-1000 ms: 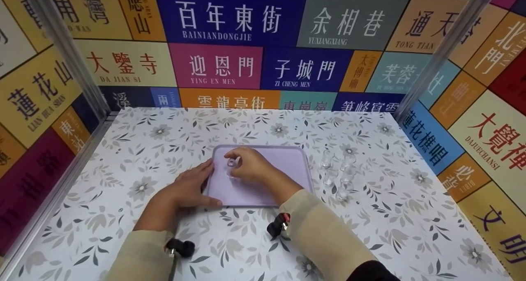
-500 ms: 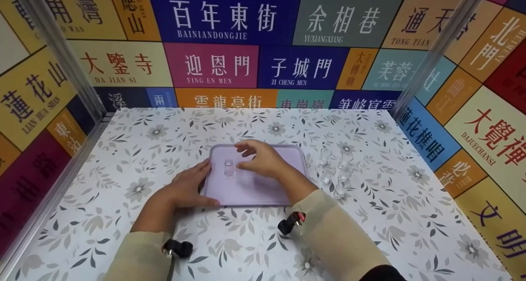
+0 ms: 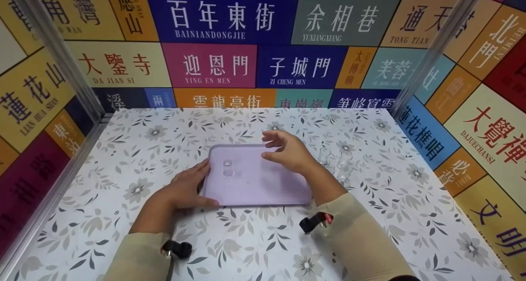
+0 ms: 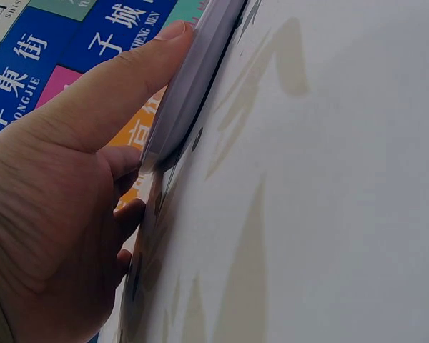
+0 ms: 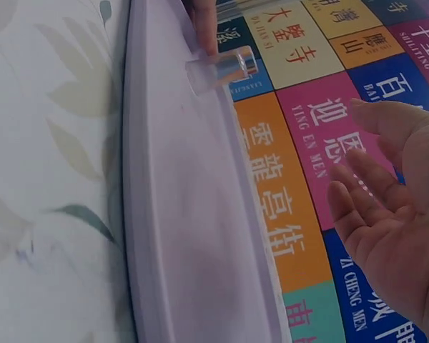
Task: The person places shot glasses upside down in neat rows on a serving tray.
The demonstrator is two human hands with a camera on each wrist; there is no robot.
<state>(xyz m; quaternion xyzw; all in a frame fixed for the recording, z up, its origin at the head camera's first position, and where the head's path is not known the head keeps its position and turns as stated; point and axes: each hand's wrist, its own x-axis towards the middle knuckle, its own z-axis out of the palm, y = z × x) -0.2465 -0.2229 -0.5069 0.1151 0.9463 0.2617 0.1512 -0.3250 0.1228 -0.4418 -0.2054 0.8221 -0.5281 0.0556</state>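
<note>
A small clear glass (image 3: 227, 169) stands upright on the left part of a lilac tray (image 3: 254, 194). In the right wrist view, the same glass (image 5: 234, 67) rises from the tray's far end. My left hand (image 3: 187, 188) rests at the tray's left front corner, thumb along the front edge and fingers along the left side. The left wrist view shows that thumb (image 4: 129, 78) touching the tray's rim (image 4: 193, 78). Above the tray's right part is my right hand (image 3: 287, 151), fingers loosely bent and apart, holding nothing.
Several more clear glasses (image 3: 344, 160) stand on the flower-patterned table (image 3: 144, 157) to the right of the tray, partly hidden by the right hand and forearm. Panels with large lettering (image 3: 222, 22) wall off the back and sides.
My right hand has let go of the glass on the tray and moved right, towards the other glasses. The left hand has stayed at the tray's corner.
</note>
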